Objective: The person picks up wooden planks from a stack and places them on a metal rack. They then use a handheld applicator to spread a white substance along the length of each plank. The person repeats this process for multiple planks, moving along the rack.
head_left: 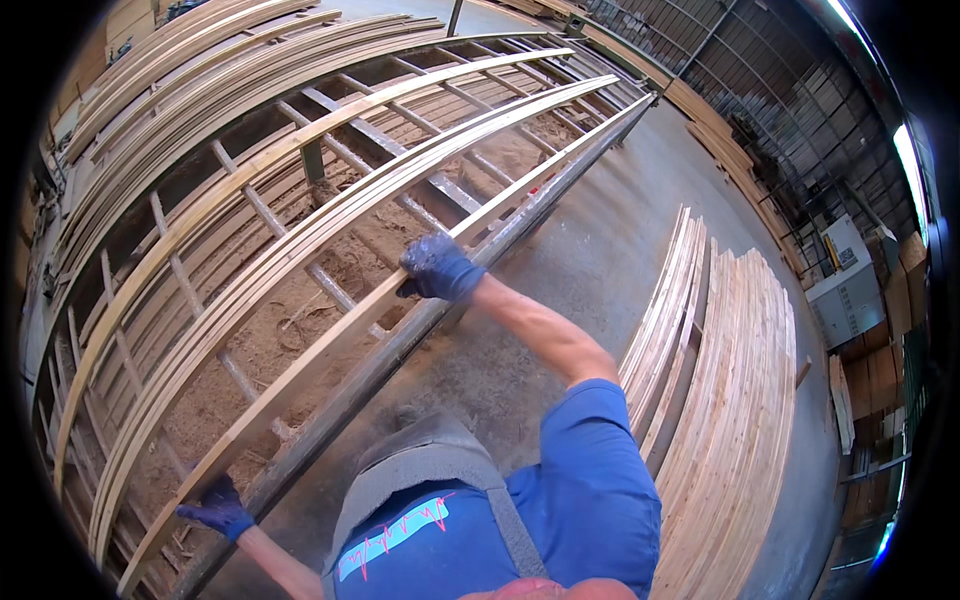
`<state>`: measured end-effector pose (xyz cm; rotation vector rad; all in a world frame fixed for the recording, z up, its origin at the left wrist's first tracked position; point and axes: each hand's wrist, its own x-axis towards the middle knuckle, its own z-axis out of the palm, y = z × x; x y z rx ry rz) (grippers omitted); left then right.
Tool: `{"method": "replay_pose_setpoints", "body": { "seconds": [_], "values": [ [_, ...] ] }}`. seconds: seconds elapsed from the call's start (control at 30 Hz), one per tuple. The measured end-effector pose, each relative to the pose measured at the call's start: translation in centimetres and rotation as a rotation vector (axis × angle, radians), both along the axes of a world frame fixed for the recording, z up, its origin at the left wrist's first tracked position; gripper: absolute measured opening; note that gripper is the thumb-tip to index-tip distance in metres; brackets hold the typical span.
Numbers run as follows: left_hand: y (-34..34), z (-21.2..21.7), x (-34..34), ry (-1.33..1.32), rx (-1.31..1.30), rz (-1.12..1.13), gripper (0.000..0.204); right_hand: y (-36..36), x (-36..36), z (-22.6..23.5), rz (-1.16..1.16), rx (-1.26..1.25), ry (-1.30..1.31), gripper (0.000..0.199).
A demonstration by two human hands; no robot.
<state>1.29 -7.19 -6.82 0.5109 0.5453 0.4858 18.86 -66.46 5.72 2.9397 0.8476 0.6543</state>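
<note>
Both my hands wear dark blue gloves and grip one long wooden board [310, 368] that lies lengthwise along the near side of a metal roller frame. My right hand [440, 268] is closed over the board about midway, its fingers wrapped over the top. Toward the board's near end, at the lower left, my left hand [218, 508] is closed at its near edge; part of its fingers is hidden. Beyond the board, a few narrow planks [400, 172] lie side by side across the rollers. Farther off rests a single plank [320, 126], parallel to them.
A dark metal rail [370, 375] runs between me and the board. Sawdust [290, 330] covers the ground beneath the rollers. More long boards [250, 60] lie beyond the frame. On the floor to my right is a wide stack of planks [720, 420], with a white cabinet [845, 290] behind.
</note>
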Motion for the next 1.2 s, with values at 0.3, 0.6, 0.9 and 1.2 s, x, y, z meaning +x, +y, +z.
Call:
{"method": "replay_pose_setpoints", "body": {
  "seconds": [0.3,0.6,0.9,1.2],
  "values": [
    [-3.6,16.3,-6.1,0.699,2.234,-0.144,0.061,1.4,2.8,-7.8,0.167,0.099,0.276,0.027],
    [1.3,9.5,-2.5,1.112,2.270,-1.088,0.046,-4.7,-0.8,-7.2,0.090,-0.049,0.142,0.036],
    [0.2,4.2,-7.6,0.611,2.440,-0.340,0.025,7.8,-5.5,2.9,-0.065,-0.376,0.649,0.046],
    [8.1,6.4,-11.8,0.383,2.200,-0.407,0.051,47.2,-10.5,1.5,0.486,0.008,0.674,0.045]
  ]
}}
